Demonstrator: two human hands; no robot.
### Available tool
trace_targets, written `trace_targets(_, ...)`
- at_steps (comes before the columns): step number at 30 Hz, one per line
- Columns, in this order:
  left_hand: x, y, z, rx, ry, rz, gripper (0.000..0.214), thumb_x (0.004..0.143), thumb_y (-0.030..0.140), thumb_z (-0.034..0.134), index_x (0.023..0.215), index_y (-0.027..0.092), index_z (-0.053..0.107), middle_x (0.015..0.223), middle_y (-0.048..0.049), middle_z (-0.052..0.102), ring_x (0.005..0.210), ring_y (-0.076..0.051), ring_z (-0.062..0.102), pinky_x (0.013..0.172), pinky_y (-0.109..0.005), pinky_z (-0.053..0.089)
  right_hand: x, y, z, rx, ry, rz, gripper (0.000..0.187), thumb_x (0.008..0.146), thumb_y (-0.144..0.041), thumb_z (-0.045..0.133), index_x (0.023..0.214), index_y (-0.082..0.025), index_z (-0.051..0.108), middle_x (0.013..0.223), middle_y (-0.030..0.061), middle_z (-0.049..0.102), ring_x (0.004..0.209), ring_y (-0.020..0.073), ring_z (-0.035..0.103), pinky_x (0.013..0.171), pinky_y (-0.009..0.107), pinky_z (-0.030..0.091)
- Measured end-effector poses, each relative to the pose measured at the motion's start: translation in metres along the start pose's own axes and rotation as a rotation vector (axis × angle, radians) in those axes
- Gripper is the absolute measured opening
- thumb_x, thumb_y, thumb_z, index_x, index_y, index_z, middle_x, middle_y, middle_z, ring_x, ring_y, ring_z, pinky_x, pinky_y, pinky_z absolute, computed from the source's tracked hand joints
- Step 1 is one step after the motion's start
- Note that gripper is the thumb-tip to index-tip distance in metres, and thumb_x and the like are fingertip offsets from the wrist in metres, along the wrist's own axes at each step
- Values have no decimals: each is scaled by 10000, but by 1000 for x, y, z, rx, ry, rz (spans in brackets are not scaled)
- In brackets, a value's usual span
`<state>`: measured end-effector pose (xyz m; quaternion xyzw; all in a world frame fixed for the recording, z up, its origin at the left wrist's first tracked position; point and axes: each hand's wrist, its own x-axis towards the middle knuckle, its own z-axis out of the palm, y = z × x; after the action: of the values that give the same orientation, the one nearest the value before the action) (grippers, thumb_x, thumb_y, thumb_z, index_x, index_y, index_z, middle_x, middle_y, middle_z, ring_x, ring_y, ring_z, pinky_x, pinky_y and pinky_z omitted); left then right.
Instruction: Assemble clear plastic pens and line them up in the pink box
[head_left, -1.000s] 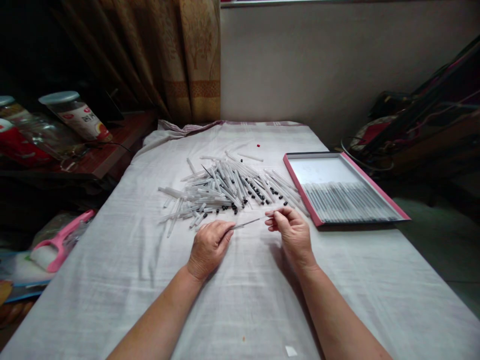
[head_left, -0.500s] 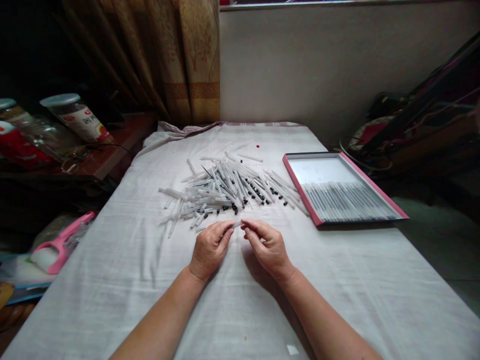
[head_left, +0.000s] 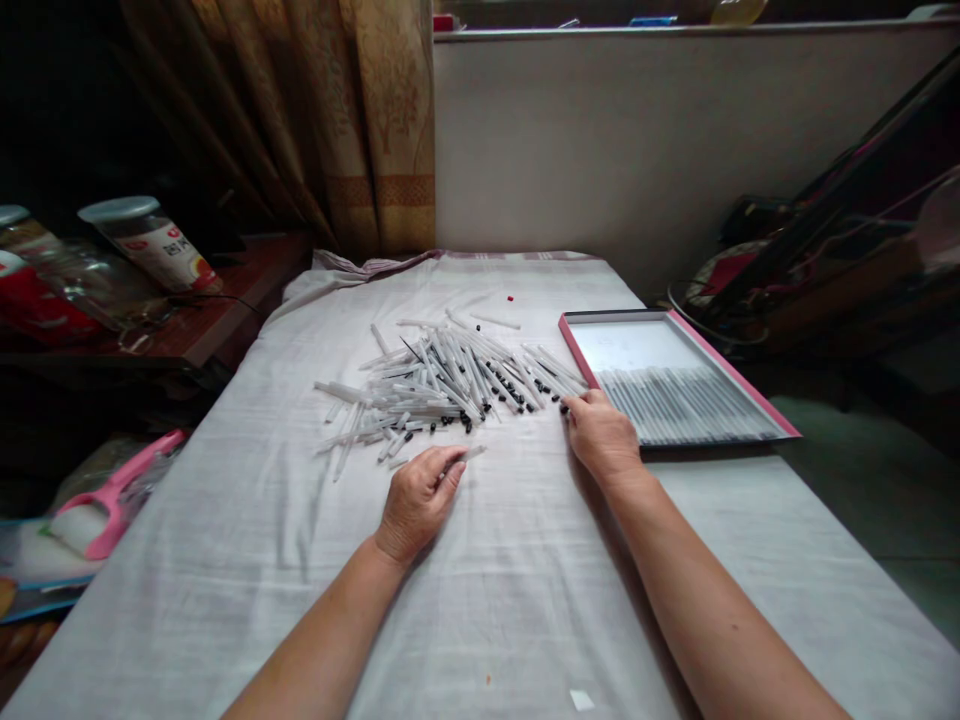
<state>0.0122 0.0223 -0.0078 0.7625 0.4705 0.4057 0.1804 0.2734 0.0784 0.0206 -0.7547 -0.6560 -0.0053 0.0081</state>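
Observation:
A heap of clear pen barrels and small black caps (head_left: 450, 385) lies on a white cloth (head_left: 480, 560) in the middle of the table. My left hand (head_left: 417, 500) rests on the cloth just in front of the heap, its fingers pinched round the end of one clear pen barrel (head_left: 472, 452). My right hand (head_left: 600, 435) reaches to the right edge of the heap, fingertips curled down onto a black cap (head_left: 564, 404); whether it grips the cap is hidden.
A pink-edged shallow box (head_left: 577, 350) with a row of finished pens stands at the right. Jars (head_left: 150, 245) sit on a wooden shelf at the left, with a pink-handled tool (head_left: 112, 490) below. A curtain and a wall close the back.
My right hand left the pen barrel near my left hand and moved right and away to the heap's edge. The left hand stayed put, still holding the barrel.

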Motion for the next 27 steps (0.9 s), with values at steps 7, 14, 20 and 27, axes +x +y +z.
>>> trace_targets(7, -1, -1, 0, 0, 0, -2, 200, 932, 254, 538, 1058, 197, 682, 964, -72, 743, 880, -187, 707, 790, -279, 556, 3, 3, -5, 62, 36, -39, 268, 930, -272, 470, 1054, -188, 692, 1112, 136, 640, 792, 237, 665, 653, 324, 455)
trace_targets(14, 0, -1, 0, 38, -45, 61, 192, 931, 240, 548, 1065, 205, 682, 952, -64, 745, 882, -184, 699, 813, -299, 549, -52, -29, 9, 1023, 61, -202, 171, 818, -336, 582, 829, -184, 660, 673, 12, 640, 578, 146, 579, 572, 257, 453)
trace_targets(20, 0, 1, 0, 74, -60, 101, 191, 930, 238, 550, 1064, 201, 681, 946, -62, 747, 862, -184, 696, 798, -303, 548, -72, -53, 29, 1247, -10, -239, 142, 790, -285, 594, 848, -184, 675, 707, 15, 648, 575, 127, 544, 525, 239, 426)
trace_targets(27, 0, 3, -1, 93, -94, 119, 183, 934, 231, 550, 1063, 187, 672, 955, -68, 743, 881, -188, 693, 789, -305, 542, -71, -56, 27, 1248, 51, -281, 128, 806, -241, 588, 874, -188, 682, 777, 29, 669, 621, 130, 569, 543, 236, 443)
